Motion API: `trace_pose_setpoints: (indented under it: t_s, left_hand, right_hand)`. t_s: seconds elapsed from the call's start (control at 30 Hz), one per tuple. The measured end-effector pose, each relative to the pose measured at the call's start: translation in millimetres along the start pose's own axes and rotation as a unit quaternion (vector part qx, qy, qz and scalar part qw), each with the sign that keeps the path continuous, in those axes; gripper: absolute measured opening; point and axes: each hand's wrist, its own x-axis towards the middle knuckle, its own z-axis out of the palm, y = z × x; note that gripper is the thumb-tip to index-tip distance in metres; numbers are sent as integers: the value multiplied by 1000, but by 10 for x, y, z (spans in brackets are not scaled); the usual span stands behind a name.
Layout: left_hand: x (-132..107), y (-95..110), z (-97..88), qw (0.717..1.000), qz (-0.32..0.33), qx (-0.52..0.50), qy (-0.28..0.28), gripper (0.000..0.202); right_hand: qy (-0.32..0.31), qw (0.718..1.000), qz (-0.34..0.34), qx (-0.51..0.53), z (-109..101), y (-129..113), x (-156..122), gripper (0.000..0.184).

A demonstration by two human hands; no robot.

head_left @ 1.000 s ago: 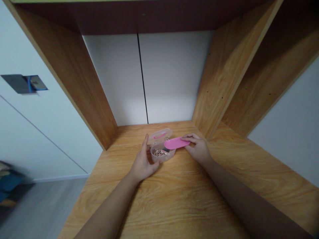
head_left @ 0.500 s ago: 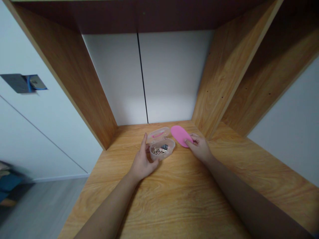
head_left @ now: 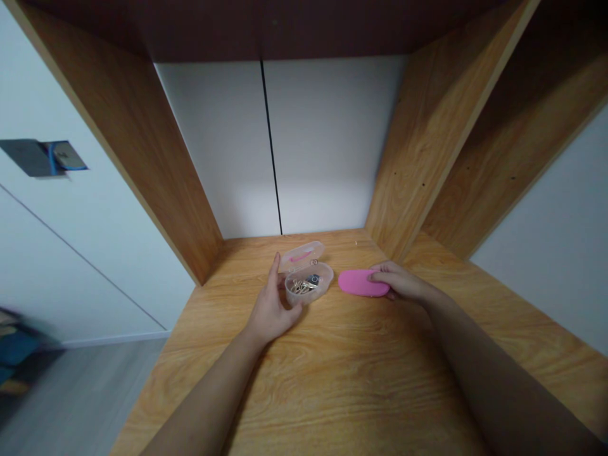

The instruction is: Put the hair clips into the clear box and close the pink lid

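The right hand [head_left: 398, 283] is closed narrowly, its fingers [head_left: 380, 274] gripping the end of a pink oval pad [head_left: 361, 282] on the wooden desk [head_left: 332, 380]. The half-open left hand [head_left: 270, 307] curves against a clear hinged plastic box [head_left: 308, 283] holding metal clips [head_left: 300, 287].

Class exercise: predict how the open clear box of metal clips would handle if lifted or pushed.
The clear box looks light and fairly stiff, though thin plastic may crack if squeezed. Its open lid could make it tip when lifted, and the loose clips would probably slide and rattle inside.
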Motion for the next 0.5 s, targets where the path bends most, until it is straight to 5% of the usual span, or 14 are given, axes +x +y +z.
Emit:
trace_pose_setpoints:
  t_s: [0.27, 0.5]
  left_hand:
    - [-9, 23, -4, 1000, -1, 8, -2, 115]
    - [-10, 16, -10, 1000, -4, 6, -6, 115]
  right_hand:
    - [122, 945, -20, -303, -35, -7, 40, 31]
    - [155, 936, -29, -315, 18, -37, 50, 23]
